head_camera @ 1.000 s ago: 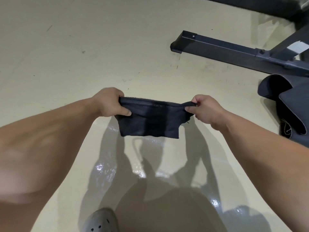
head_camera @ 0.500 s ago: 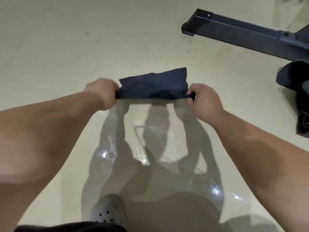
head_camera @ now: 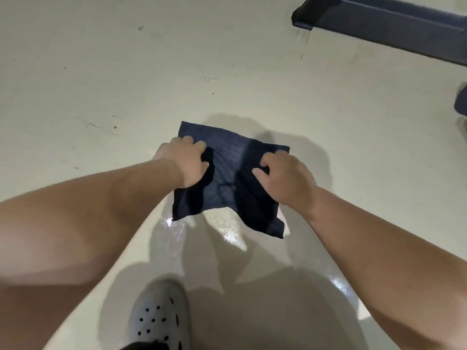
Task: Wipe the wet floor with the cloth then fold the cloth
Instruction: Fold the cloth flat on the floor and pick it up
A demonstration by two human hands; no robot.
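A dark blue cloth (head_camera: pixel 228 157) lies spread out over the pale floor in front of me, its near edge rumpled and a little lifted. My left hand (head_camera: pixel 185 161) presses on its left side with fingers curled into the fabric. My right hand (head_camera: pixel 285 176) grips its right side the same way. Shiny wet patches (head_camera: pixel 174 224) glisten on the floor just below the cloth's near edge, and another wet patch (head_camera: pixel 340 285) shows under my right forearm.
A dark metal frame bar (head_camera: pixel 384 24) crosses the top right corner. A dark object (head_camera: pixel 461 99) peeks in at the right edge. My grey perforated clog (head_camera: pixel 160 317) stands at the bottom centre. Small dark marks dot the floor (head_camera: pixel 101 72) at the left.
The cloth, earlier stretched in the air between both hands, has been flipped forward and brought down flat onto the floor. Both hands now rest on top of it.
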